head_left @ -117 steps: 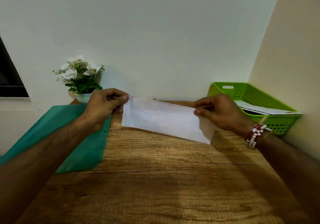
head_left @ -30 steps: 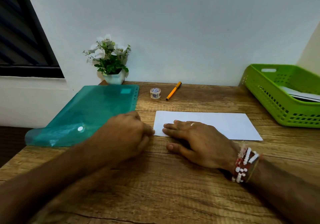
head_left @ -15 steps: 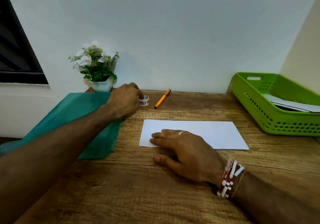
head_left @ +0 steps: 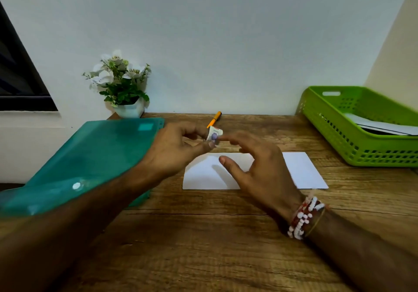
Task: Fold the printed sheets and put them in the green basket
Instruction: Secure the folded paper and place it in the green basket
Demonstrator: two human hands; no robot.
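Observation:
A folded white sheet (head_left: 300, 172) lies flat on the wooden table (head_left: 203, 246), in front of me. My left hand (head_left: 174, 149) holds a small roll of patterned tape (head_left: 214, 135) above the sheet's far left corner. My right hand (head_left: 257, 167) hovers over the sheet with fingers spread, its fingertips close to the tape roll. The green basket (head_left: 334, 138) stands at the right with other white sheets (head_left: 380, 126) inside it.
A teal plastic folder (head_left: 86, 156) lies at the left, partly under my left forearm. A small potted plant (head_left: 122, 88) stands against the wall. An orange pen (head_left: 213, 120) lies behind the hands. The wall corner is close behind the basket.
My left hand picked the tape roll off the table and brought it over the sheet. My right hand lifted off the sheet and rose toward the roll.

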